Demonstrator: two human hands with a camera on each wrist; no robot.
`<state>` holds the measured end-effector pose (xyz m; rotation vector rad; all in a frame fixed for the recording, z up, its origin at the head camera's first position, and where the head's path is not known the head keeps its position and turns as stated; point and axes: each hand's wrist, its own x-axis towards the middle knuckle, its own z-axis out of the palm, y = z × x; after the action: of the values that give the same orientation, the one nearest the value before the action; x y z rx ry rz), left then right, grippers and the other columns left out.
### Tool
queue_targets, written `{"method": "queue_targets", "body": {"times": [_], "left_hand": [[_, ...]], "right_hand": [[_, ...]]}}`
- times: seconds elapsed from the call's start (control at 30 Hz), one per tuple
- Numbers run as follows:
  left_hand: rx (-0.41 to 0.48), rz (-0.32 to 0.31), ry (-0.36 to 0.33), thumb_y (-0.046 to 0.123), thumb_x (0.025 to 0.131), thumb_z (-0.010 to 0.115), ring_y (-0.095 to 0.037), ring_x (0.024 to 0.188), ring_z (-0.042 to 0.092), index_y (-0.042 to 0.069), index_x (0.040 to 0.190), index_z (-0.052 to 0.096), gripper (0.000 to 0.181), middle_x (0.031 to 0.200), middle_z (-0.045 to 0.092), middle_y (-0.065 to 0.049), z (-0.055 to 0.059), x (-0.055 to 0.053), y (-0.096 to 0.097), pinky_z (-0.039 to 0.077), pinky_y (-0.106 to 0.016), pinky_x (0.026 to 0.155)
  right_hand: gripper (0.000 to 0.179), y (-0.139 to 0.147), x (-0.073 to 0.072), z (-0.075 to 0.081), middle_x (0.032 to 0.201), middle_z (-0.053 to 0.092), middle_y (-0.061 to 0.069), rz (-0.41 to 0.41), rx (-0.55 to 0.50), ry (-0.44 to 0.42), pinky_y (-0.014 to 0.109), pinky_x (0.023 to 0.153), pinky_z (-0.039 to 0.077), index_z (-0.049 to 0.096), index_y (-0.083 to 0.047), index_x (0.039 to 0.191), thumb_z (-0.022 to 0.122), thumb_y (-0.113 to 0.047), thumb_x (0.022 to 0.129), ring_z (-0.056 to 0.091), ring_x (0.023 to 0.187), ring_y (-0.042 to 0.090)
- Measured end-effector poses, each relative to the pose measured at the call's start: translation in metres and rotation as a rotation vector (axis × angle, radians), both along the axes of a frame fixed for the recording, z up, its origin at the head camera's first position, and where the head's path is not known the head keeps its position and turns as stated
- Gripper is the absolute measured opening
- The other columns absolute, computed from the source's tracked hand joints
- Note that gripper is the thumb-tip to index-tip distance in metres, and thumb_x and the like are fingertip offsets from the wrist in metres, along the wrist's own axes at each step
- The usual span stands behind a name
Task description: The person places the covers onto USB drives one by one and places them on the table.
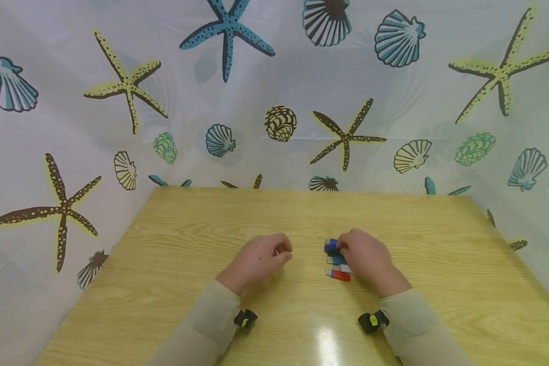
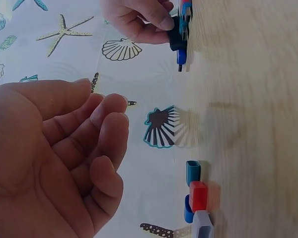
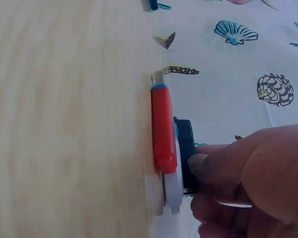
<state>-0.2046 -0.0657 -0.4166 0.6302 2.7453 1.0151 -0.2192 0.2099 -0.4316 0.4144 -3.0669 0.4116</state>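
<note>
My right hand (image 1: 367, 256) pinches a black USB stick (image 3: 186, 153) between thumb and fingers, at the far end of a row of USB sticks on the table. Beside it in the row lie a blue stick (image 1: 330, 244), a teal stick (image 1: 336, 260), a white stick (image 1: 343, 268) and, nearest me, a red stick (image 1: 340, 275). Their metal plugs point left. Over the table to the left, my left hand (image 1: 259, 258) hovers with loosely bent fingers and holds nothing. Past it, the left wrist view shows a teal cap (image 2: 192, 173), a red cap (image 2: 198, 197), a blue cap (image 2: 188, 209) and a white cap (image 2: 202, 224).
The wood-grain table (image 1: 201, 218) ends at a pale curtain (image 1: 256, 162) printed with shells and starfish, which also closes off both sides. Black bands with small devices (image 1: 245, 319) sit at both wrists. In the head view my left hand hides the caps.
</note>
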Motion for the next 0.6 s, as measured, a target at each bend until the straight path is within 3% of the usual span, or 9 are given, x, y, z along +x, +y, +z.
{"method": "queue_targets", "body": {"times": [0.13, 0.33, 0.5, 0.6], "left_hand": [[0.006, 0.005, 0.006, 0.030, 0.102, 0.063, -0.010, 0.082, 0.060, 0.024, 0.106, 0.067, 0.008, 0.096, 0.064, 0.013, 0.000, 0.000, -0.002, 0.050, -0.033, 0.074], [0.003, 0.026, 0.040, 0.026, 0.103, 0.059, -0.014, 0.082, 0.060, 0.018, 0.111, 0.069, 0.015, 0.096, 0.065, 0.010, 0.000, -0.002, -0.007, 0.050, -0.035, 0.074], [-0.085, 0.074, 0.104, 0.023, 0.105, 0.057, -0.013, 0.081, 0.057, 0.017, 0.111, 0.069, 0.015, 0.096, 0.066, 0.009, -0.002, -0.005, -0.014, 0.050, -0.035, 0.077], [-0.141, 0.089, 0.108, 0.022, 0.105, 0.056, -0.012, 0.073, 0.057, 0.016, 0.111, 0.068, 0.014, 0.085, 0.066, 0.009, -0.002, -0.006, -0.017, 0.050, -0.034, 0.073]], "right_hand": [[0.015, 0.000, 0.000, -0.001, 0.095, 0.062, 0.002, -0.011, 0.012, -0.007, 0.047, 0.075, 0.054, 0.073, -0.014, 0.109, 0.065, -0.011, 0.096, 0.060, 0.083, 0.020], [0.015, -0.001, 0.000, 0.000, 0.095, 0.060, 0.001, -0.016, -0.006, -0.003, 0.044, 0.071, 0.053, 0.072, -0.013, 0.111, 0.067, -0.012, 0.097, 0.057, 0.079, 0.019], [0.013, -0.001, 0.000, 0.002, 0.093, 0.059, 0.001, -0.016, -0.010, 0.008, 0.042, 0.069, 0.052, 0.072, -0.014, 0.108, 0.066, -0.013, 0.097, 0.056, 0.077, 0.019], [0.012, -0.001, 0.000, 0.003, 0.093, 0.060, 0.001, -0.014, -0.011, 0.013, 0.042, 0.070, 0.053, 0.072, -0.013, 0.108, 0.066, -0.014, 0.097, 0.056, 0.077, 0.018]]}}
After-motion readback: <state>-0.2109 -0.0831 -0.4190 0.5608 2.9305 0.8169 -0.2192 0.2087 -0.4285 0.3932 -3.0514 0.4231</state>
